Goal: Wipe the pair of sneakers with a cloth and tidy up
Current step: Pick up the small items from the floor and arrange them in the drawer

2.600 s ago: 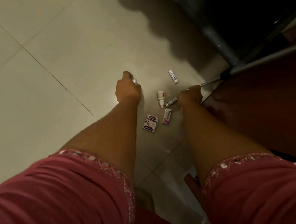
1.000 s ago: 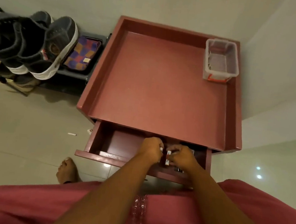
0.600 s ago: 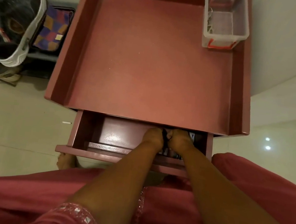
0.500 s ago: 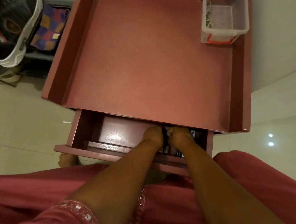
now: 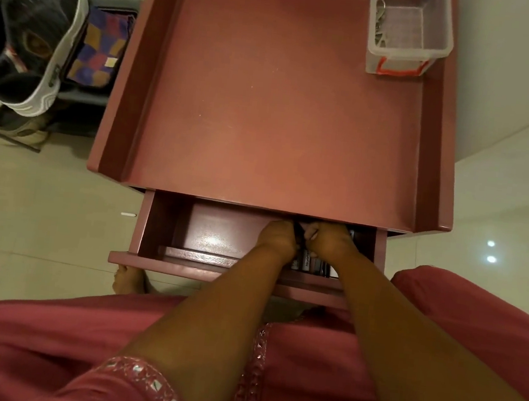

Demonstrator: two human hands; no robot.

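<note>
Both hands in the open drawer (image 5: 169,226) of the maroon desk (image 5: 280,104). Left hand (image 5: 277,237) and right hand (image 5: 329,239) touch knuckle to knuckle, fingers curled together; a dark item sits between them, but cannot tell what either hand grips. Just below the fingers, small tubes and packets (image 5: 310,265) lie in the drawer's right part. Sneakers (image 5: 35,42) well left of the fingers, soles up on a rack, patchwork cloth (image 5: 101,49) beside them. Clear plastic box (image 5: 404,35) far ahead-right of the fingers on the desk top. Bare foot (image 5: 127,279) on the floor below the drawer front.
</note>
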